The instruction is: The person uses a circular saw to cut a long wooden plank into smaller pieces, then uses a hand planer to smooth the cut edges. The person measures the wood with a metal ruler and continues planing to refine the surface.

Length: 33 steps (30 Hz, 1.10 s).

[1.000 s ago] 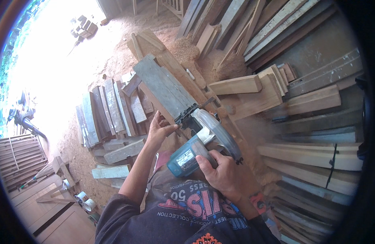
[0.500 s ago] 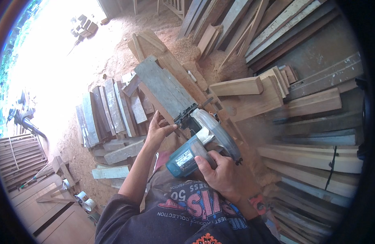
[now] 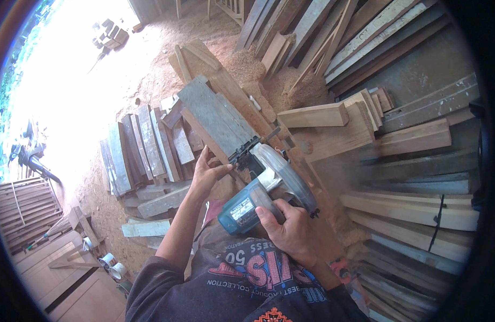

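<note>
A teal circular saw with a silver blade guard rests at the near end of a weathered grey wooden board. My right hand is closed round the saw's handle. At the board's left edge, beside the front of the saw's base, my left hand grips the wood, thumb toward the base and index finger stretched along the side. The board lies on a longer brown plank. The guard hides the blade, and dust hangs to the right of the saw.
Short planks lie in a row at the left on the sawdust-covered ground. A squared timber and stacked boards fill the right side. Long boards lie at the far right. White cups stand at the lower left.
The saw has shifted very slightly toward the lower left, with my right hand on it. My left hand and the board look almost unmoved.
</note>
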Motion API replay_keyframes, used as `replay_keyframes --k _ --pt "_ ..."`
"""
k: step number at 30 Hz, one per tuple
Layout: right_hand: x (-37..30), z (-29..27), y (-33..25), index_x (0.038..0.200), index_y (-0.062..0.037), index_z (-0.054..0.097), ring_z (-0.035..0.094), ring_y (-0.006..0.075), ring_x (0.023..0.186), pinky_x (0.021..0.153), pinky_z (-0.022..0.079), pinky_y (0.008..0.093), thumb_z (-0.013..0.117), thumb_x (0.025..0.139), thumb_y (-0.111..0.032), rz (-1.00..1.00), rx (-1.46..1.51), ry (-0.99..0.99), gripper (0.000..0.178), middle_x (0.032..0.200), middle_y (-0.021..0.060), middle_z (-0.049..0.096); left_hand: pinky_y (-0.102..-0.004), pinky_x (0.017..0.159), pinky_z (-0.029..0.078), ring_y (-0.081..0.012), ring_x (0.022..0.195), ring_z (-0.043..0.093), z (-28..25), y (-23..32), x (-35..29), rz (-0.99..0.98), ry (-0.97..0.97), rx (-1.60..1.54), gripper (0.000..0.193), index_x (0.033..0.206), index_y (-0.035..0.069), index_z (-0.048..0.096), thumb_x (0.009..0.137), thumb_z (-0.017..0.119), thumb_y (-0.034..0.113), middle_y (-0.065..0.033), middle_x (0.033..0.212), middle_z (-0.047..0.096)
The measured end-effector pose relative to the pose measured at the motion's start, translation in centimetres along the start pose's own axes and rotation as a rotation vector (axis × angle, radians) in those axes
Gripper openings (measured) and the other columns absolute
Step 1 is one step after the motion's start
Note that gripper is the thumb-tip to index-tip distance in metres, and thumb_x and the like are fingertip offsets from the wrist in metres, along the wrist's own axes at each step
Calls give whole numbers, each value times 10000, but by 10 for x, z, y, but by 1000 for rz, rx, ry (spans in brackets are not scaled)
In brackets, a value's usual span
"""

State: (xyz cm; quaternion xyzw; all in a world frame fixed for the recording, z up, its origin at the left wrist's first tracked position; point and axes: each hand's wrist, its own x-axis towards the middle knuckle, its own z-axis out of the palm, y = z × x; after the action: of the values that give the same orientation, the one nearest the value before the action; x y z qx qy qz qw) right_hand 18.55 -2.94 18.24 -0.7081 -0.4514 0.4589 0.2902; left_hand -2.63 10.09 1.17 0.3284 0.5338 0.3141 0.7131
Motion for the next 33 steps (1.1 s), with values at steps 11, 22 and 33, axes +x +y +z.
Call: replay_keyframes --k 11,22,33 --pt "4 6 6 900 22 722 781 307 672 598 569 416 755 1016 -416 -46 41 9 455 693 188 723 -471 1126 550 -348 1342 640 0 12 -3 -37 25 32 1024 1687 -4 263 836 827 -81 -233 1508 552" --pt "7 9 3 901 19 721 794 361 703 603 601 443 783 996 -449 -57 37 9 482 719 210 738 -462 1125 567 -311 1348 623 -6 15 -1 -16 -10 71 980 1670 -5 294 871 861 21 -214 1440 581" --pt "10 14 4 889 12 722 791 335 678 588 597 430 790 992 -442 -75 53 20 471 700 200 730 -497 1054 608 -331 1314 634 -13 14 3 -25 -37 46 1003 1683 52 301 871 889 82 -212 1424 570"
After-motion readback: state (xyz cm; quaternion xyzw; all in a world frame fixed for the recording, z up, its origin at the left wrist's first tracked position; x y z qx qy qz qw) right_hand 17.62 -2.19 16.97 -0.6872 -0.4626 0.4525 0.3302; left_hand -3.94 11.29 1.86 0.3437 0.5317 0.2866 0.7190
